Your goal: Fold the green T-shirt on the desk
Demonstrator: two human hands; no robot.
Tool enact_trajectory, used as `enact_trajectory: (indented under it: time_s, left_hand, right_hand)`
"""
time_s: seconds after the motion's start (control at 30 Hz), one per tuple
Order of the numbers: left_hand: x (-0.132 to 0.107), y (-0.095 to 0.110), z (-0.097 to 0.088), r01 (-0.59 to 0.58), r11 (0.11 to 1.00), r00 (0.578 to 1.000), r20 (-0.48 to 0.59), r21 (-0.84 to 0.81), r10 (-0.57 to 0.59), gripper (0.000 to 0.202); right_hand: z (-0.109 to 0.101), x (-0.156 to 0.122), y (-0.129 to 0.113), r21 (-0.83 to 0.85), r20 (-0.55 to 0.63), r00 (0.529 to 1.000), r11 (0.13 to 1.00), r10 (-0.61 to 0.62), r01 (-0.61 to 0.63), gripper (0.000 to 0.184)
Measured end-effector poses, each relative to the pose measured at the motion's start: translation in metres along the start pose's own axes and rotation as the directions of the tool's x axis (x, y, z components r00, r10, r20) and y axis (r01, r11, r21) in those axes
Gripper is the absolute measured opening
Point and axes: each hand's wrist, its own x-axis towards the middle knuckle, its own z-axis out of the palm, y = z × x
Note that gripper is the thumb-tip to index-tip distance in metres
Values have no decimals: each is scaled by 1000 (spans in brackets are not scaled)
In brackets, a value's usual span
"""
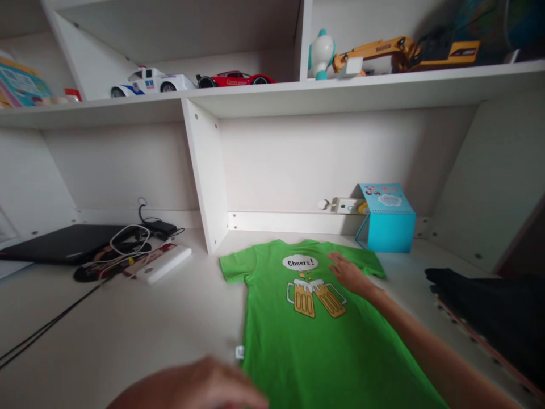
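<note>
Blue calendar (390,233) stands just behind shirt's right sleeve; dark cloth (489,318) near, farther right. Laptop (55,242) and charger (159,228) well apart, left. Toy cars on shelf (340,91) above. Green shirt (289,352) spread on desk (187,318), under right hand (351,275), which lies palm-down beside print, fingers extended. Left hand (200,386) blurred by shirt's lower left edge; cannot tell whether fingers pinch.

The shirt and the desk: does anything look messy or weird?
The green shirt lies nearly flat. Left of it, a white cable looks messy, sprawled in loose loops by the black laptop instead of neatly coiled.
</note>
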Motion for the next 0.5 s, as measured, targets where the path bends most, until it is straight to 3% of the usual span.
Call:
enact_trajectory:
  time_s: [0.07,0.13,0.2,0.27,0.37,0.5]
  left_hand:
    - [58,-8,-9,-72,997,997,-14,23,73,32]
    - [127,-26,-12,-109,989,974,-190,103,127,37]
    - [190,-52,-10,-52,977,956,-274,209,109,42]
    - [235,-80,-7,75,950,959,-284,304,16,51]
    - [266,-118,-6,244,894,952,-269,375,-147,66]
    - [272,-145,-6,356,838,921,-309,413,-239,79]
  right_hand:
    - [13,11,18,-37,-1,995,994,101,-101,49]
    - [26,13,28,-63,1,986,984,166,-166,50]
    - [34,12,32,-87,5,978,975,207,-206,51]
    - [38,9,34,-107,15,972,967,234,-231,52]
    - [36,7,42,-126,34,964,958,262,-256,54]
    - [31,8,54,-132,36,944,938,329,-321,61]
